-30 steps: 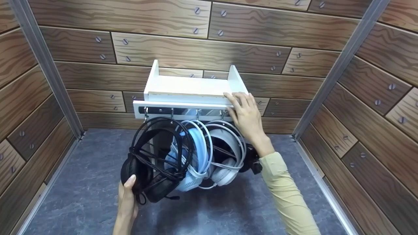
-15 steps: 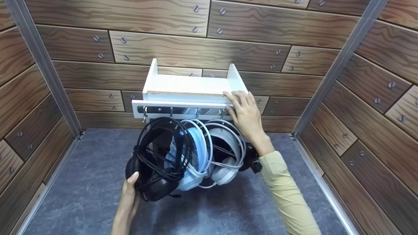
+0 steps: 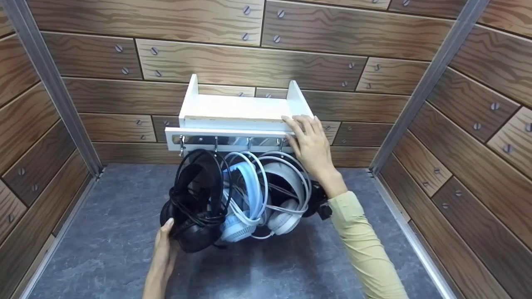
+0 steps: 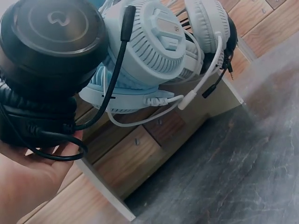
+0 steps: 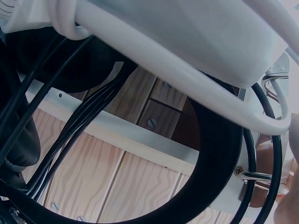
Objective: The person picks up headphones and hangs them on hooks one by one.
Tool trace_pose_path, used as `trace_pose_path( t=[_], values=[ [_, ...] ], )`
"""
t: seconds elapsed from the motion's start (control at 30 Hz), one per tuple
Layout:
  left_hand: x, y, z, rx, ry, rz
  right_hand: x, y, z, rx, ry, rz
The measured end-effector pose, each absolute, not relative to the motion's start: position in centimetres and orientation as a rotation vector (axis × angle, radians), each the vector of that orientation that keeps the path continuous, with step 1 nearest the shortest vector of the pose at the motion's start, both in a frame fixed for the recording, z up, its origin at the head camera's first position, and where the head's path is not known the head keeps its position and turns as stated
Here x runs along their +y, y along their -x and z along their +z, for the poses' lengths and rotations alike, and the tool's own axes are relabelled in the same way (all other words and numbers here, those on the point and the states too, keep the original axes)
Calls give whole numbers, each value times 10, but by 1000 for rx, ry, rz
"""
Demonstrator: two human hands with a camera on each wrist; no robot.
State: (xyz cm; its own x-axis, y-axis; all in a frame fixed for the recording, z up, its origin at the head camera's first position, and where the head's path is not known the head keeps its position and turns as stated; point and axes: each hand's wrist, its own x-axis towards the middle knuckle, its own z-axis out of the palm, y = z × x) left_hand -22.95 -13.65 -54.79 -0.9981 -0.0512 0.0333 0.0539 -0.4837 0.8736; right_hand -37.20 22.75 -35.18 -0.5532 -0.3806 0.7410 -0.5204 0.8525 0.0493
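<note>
My left hand (image 3: pixel 164 253) holds a black headset (image 3: pixel 197 234) by its left ear cup, thumb on the near side. In the left wrist view its fingers (image 4: pixel 65 151) sit under the cup, beside a bent black microphone boom. The headset hangs with its coiled cable below the white hook rack (image 3: pixel 230 147). My right hand (image 3: pixel 314 151) holds the rack's right end, fingers over the shelf edge and thumb at the rail. A light blue headset (image 3: pixel 250 182) and a white headset (image 3: pixel 284 220) hang between the hands. Another black headset (image 5: pixel 210 168) hangs behind the white one.
The rack's shelf (image 3: pixel 241 107) has upright side panels and stands against the wood-print back wall (image 3: pixel 249 62). Metal hooks (image 3: pixel 249 143) line its front rail. Below is a dark grey floor (image 3: pixel 116 232), with wood-print side walls left and right.
My left hand has turned the black headset, so its band and cable coil look narrower. Its ear cups have shifted slightly up toward the rack. My right hand stays at the rack's end.
</note>
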Motion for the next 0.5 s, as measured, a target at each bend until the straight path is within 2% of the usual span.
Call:
trace_pose_path(
  t=[0.3,0.5],
  values=[
    [-135,229,-545,-1701,25,-2534,227,373,-352,-2242,-645,222],
    [-134,225,-547,-1665,164,-2488,227,373,-352,-2246,-645,232]
  ],
)
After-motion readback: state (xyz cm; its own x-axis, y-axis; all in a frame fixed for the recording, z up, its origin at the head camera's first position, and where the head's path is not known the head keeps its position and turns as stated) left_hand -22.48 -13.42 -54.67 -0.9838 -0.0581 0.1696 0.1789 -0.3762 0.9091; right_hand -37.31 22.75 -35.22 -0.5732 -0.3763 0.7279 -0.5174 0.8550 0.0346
